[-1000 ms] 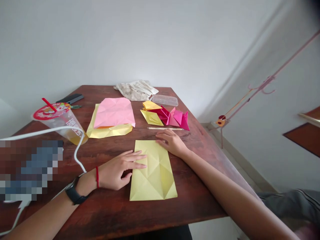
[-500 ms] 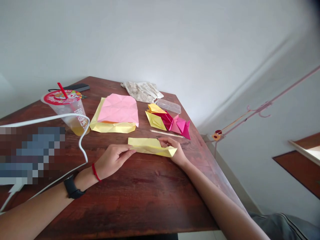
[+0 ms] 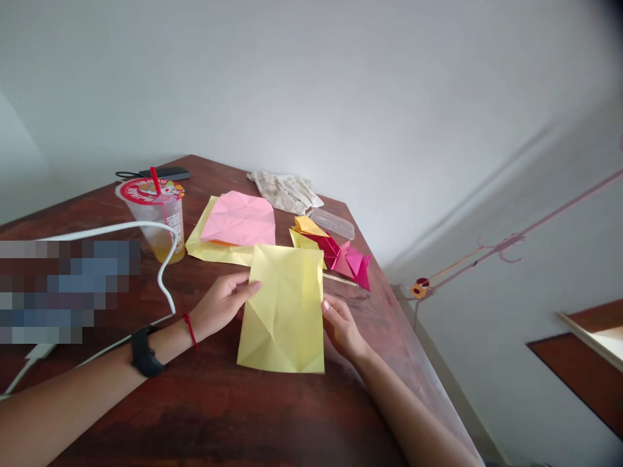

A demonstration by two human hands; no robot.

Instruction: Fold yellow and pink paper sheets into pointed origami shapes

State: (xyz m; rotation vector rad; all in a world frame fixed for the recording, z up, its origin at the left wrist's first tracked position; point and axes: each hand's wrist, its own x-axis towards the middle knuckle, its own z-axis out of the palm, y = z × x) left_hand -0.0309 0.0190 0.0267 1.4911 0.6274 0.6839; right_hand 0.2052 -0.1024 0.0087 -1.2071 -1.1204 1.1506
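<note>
Yellow creased paper (image 3: 282,318) is held up between both hands over the near part of the counter (image 3: 195,415), its face turned toward the camera and fold lines seen across it. Whether its lower edge is touching the counter cannot be told. The left edge is pinched by the left hand (image 3: 224,305), with the thumb laid on the front and the other fingers partly hidden behind the sheet. The right edge is held by the right hand (image 3: 342,324), its fingers closed narrowly there and partly covered by the paper. A red string bracelet (image 3: 191,331) and a black watch (image 3: 146,351) are worn on the left wrist.

Beyond the held paper, a pink creased sheet (image 3: 241,217) is laid on yellow sheets (image 3: 209,251), with a strip of orange seen between them. To the right, yellow folded pieces (image 3: 310,226) and magenta folded pieces (image 3: 359,263) are grouped together, with a thin stick (image 3: 341,279) just beside them, partly hidden. A clear plastic case (image 3: 335,223) and a crumpled pale cloth (image 3: 286,193) are set farther back. At the left, a cup (image 3: 163,224) with a red straw (image 3: 154,181) is stood near a dark flat device (image 3: 168,173), and a white cable (image 3: 109,228) is looped in front.
</note>
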